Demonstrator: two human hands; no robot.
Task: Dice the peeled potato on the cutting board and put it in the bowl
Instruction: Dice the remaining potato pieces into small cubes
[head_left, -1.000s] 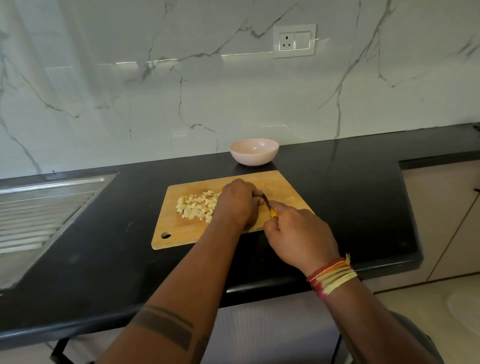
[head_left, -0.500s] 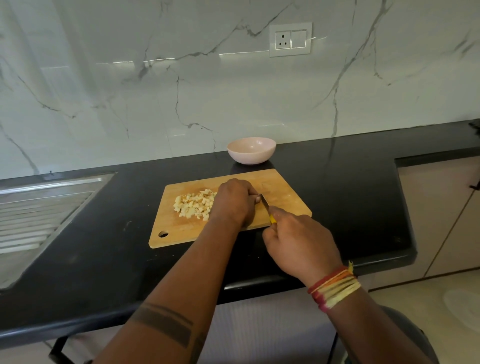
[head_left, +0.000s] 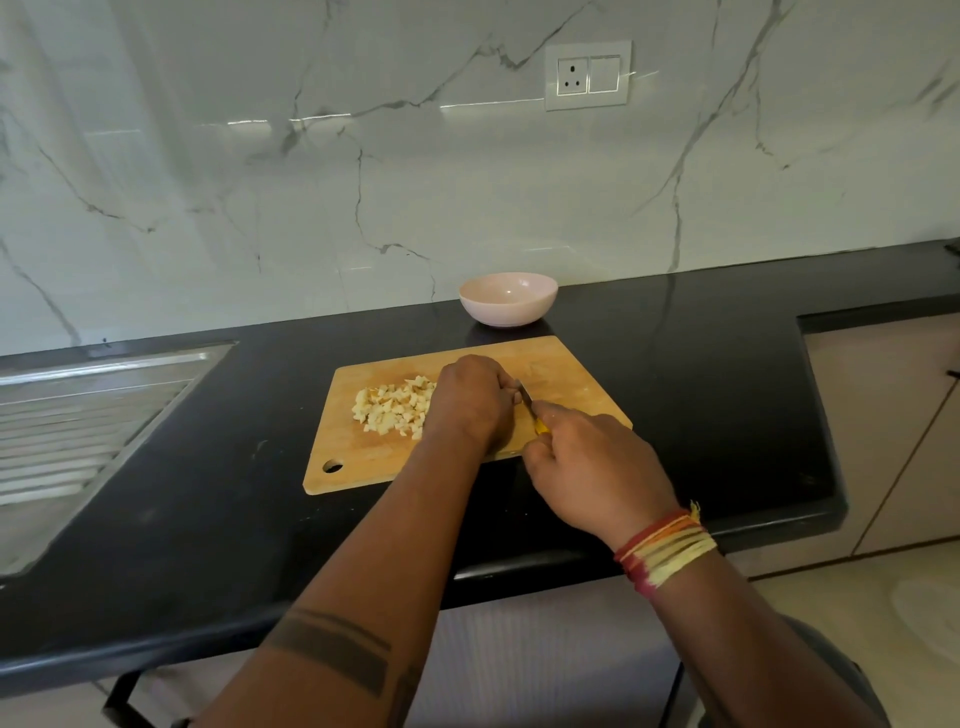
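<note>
A steel sink drainboard (head_left: 88, 415) is set into the far left of a black bench (head_left: 701, 374) backed by a white marble-patterned wall. To its right a wooden cutting board (head_left: 363, 452) lies flat on the bench, a hanging hole at its near left corner. A loose heap of pale diced potato (head_left: 392, 405) sits on the board's left half, just left of the person's left hand (head_left: 470, 402). That hand rests on the middle of the board with its fingers curled downward; whatever lies beneath them is hidden, so it cannot be told whether it holds any potato. Immediately to the right, a knife (head_left: 531, 408) with a yellow handle points away from the person, its blade tip close beside the left knuckles. The right hand (head_left: 592, 465) is clamped around the knife's handle at the board's near right edge, with red and yellow threads (head_left: 667, 545) wound around its wrist. Beyond the board, near the wall, a pale pink bowl (head_left: 508, 299) stands upright, apart from the board; no potato shows inside it. Higher on the wall, a white socket plate (head_left: 588, 75) is mounted.
</note>
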